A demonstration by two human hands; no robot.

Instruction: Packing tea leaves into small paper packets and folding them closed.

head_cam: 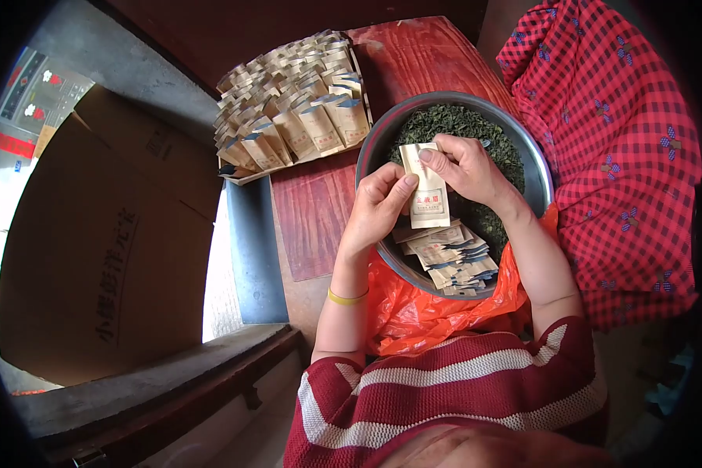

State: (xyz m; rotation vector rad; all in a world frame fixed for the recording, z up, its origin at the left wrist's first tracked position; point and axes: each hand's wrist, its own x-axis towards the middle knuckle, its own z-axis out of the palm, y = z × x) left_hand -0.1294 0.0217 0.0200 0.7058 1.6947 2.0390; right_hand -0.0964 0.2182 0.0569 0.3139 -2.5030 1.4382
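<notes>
A small kraft-paper tea sachet point(428, 202) with red and dark printing is held upright over a metal basin point(367, 158). My left hand point(381, 202) pinches its left edge between thumb and fingers. At its upper right, my right hand point(467, 169) grips the sachet near the top, thumb in front. Beneath both hands, dark loose tea leaves point(444, 126) fill the far and right parts of the basin. A fanned pile of flat paper sachets point(453, 257) with dark blue inner edges lies in its near side. Whether the held sachet contains tea cannot be seen.
A shallow cardboard tray point(304, 161) packed with upright sachets stands on the red wooden table point(421, 52). An orange plastic bag point(439, 319) lies below the basin. Red checked cloth point(614, 146) hangs at the right. A large cardboard box point(88, 251) stands left, beyond a ledge point(169, 386).
</notes>
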